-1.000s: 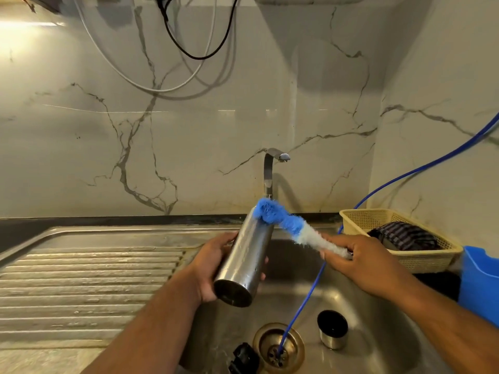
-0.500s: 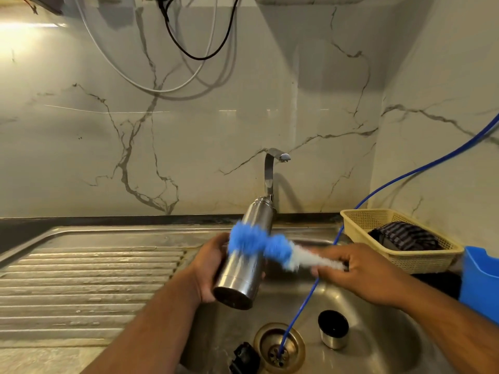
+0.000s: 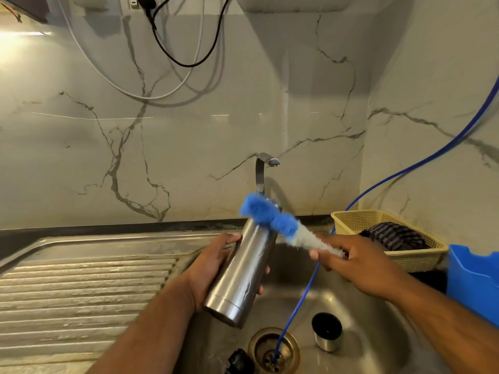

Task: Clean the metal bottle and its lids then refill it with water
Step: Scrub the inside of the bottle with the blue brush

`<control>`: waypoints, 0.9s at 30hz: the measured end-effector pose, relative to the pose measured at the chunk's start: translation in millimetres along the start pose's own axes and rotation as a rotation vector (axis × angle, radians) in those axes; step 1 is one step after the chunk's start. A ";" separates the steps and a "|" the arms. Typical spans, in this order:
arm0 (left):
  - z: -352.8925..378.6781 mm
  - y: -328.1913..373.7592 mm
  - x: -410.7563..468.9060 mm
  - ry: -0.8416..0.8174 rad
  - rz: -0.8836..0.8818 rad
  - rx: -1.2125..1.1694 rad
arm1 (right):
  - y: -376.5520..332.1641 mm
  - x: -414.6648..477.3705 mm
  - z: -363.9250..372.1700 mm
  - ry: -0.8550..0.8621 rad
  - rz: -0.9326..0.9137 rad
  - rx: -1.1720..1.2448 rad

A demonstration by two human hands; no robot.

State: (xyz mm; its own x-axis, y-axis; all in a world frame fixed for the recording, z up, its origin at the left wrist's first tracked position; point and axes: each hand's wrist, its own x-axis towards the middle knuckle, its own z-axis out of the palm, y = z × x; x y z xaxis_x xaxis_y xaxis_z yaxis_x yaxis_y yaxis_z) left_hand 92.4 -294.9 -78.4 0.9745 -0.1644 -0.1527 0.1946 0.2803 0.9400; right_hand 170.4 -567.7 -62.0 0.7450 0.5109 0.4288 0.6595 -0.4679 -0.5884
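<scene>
Metal bottle (image 3: 243,268), brushed steel with wet streaks, held tilted at centre frame above the sink basin (image 3: 359,317), base toward the viewer. Left hand (image 3: 213,268) wraps its body; right hand (image 3: 353,263) grips a bottle brush (image 3: 280,225), blue bristles against the bottle's neck. Steel cup-lid (image 3: 327,332) stands lower right beside the drain (image 3: 274,349); black lid (image 3: 239,361) at bottom edge.

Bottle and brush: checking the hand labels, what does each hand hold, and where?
Left hand holds the metal bottle around its lower body; right hand holds the brush by its handle end.
</scene>
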 end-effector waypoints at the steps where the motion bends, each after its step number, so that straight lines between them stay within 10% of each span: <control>1: -1.3 -1.2 1.3 -0.001 0.004 0.016 | 0.3 0.3 -1.1 -0.001 -0.009 -0.013; 24: -2.7 -1.5 1.5 0.022 -0.013 0.098 | 2.4 4.7 0.1 0.067 0.047 -0.068; 27: -2.8 -3.0 0.7 0.038 0.035 0.094 | -5.8 -1.0 0.9 -0.120 0.003 -0.046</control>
State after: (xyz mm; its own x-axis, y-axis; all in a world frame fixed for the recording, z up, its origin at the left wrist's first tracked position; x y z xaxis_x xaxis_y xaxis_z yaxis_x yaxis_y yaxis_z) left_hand 92.8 -293.3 -82.1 0.9844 -0.1198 -0.1289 0.1506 0.1948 0.9692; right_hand 165.8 -564.9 -59.7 0.7317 0.5909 0.3397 0.6629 -0.5011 -0.5563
